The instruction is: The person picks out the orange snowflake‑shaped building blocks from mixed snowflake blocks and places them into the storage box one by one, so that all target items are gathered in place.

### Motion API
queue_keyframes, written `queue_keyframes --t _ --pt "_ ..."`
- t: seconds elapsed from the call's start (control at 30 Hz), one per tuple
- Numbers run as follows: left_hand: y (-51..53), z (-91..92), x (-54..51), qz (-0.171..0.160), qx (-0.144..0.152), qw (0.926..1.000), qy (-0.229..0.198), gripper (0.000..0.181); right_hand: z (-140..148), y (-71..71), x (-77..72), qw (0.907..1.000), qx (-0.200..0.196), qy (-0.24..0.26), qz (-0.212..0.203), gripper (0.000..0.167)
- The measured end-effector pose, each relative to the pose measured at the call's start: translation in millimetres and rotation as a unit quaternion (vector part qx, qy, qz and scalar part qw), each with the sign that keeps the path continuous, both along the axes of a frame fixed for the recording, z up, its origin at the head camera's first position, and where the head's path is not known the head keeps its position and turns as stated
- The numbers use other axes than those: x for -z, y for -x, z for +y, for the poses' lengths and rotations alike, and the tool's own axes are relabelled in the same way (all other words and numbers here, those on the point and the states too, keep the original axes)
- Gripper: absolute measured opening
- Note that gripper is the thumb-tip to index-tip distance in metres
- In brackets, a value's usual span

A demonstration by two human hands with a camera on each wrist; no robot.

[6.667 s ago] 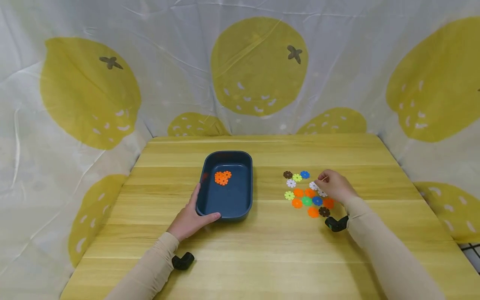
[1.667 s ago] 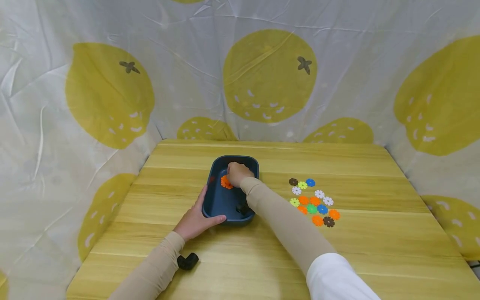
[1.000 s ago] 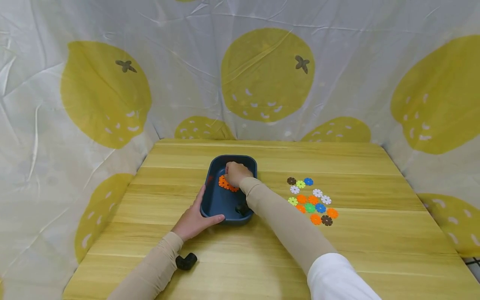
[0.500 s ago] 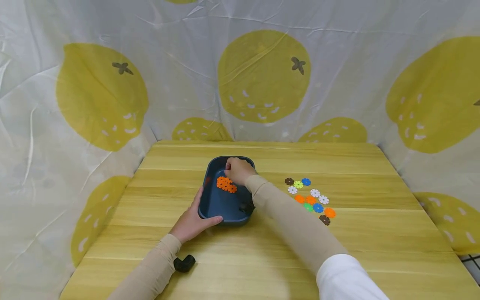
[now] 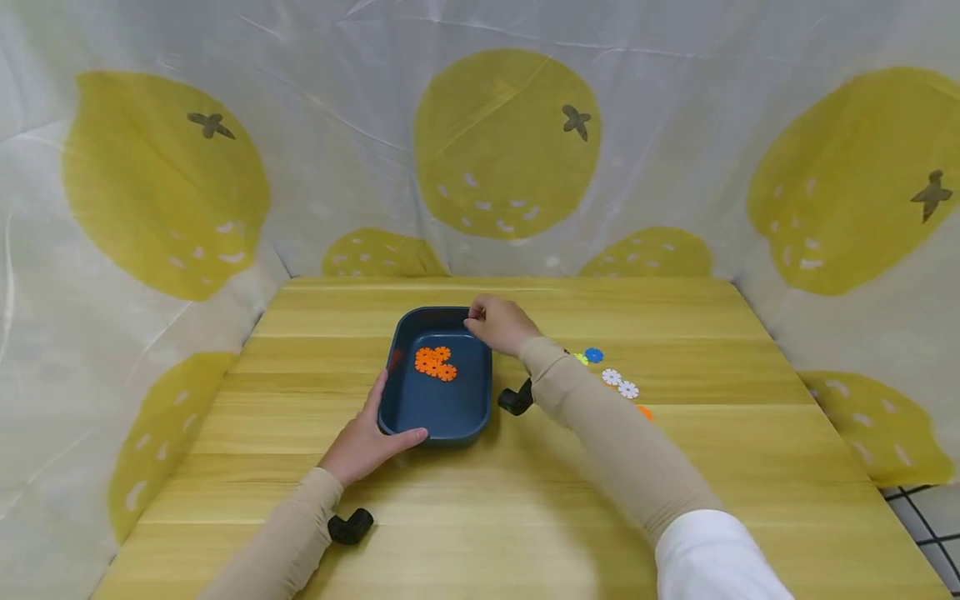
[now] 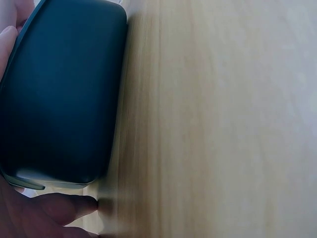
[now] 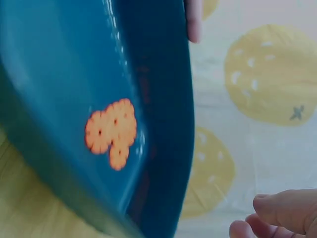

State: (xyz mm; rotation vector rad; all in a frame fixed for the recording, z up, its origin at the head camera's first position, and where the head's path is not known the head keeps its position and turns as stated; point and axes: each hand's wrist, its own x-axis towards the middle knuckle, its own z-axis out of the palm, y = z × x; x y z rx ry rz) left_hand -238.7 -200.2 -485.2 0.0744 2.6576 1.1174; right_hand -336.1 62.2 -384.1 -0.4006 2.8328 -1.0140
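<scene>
A dark blue rectangular tray [image 5: 435, 421] stands on the wooden table, with a small cluster of orange notched plastic discs [image 5: 433, 363] on its floor. My left hand [image 5: 363, 442] holds the tray's near left corner, the thumb on the near rim and the fingers along the left side. In the left wrist view the tray's outer wall [image 6: 64, 94] fills the space between thumb and fingers. Over the tray's far right corner hovers my right hand [image 5: 502, 323], its fingers loosely bent. The right wrist view shows a gap between thumb and fingertips [image 7: 270, 203] and nothing held.
Right of the tray lie loose discs, among them a blue one [image 5: 594, 355] and white ones [image 5: 627, 389]; my right forearm hides several others. Black wrist mounts [image 5: 350, 527] jut from both wrists. A lemon-print curtain [image 5: 510, 142] hangs behind the table.
An orange disc has been let go beside the others in the tray. My right hand has risen from the tray floor to its far right rim. The left hand keeps its hold.
</scene>
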Motion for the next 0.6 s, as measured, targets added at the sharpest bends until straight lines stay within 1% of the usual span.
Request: queue_keyframes --t 0.1,0.23,0.3,0.5,0.6 --pt "0.7 -2.0 -1.6 0.000 -0.001 1.0000 0.006 0.124 18.1 -2.9 -1.2 0.9998 0.010 0.017 0.000 0.017" --pt "0.3 -3.0 -3.6 0.000 0.002 0.9999 0.010 0.125 45.5 -8.5 2.4 0.9993 0.027 0.025 0.005 0.018" --pt "0.0 -2.5 -4.3 -0.002 0.003 0.9999 0.011 0.125 60.0 -12.2 6.3 0.9988 0.039 0.030 0.001 0.019" --pt "0.2 -1.0 -4.5 -0.004 0.006 0.9999 0.015 0.123 99.1 -25.9 21.7 0.9949 0.078 0.058 -0.028 0.020" --pt "0.6 0.0 -4.1 -0.004 0.008 0.9999 0.013 0.124 115.3 -33.9 30.6 0.9930 0.097 0.056 -0.036 0.022"
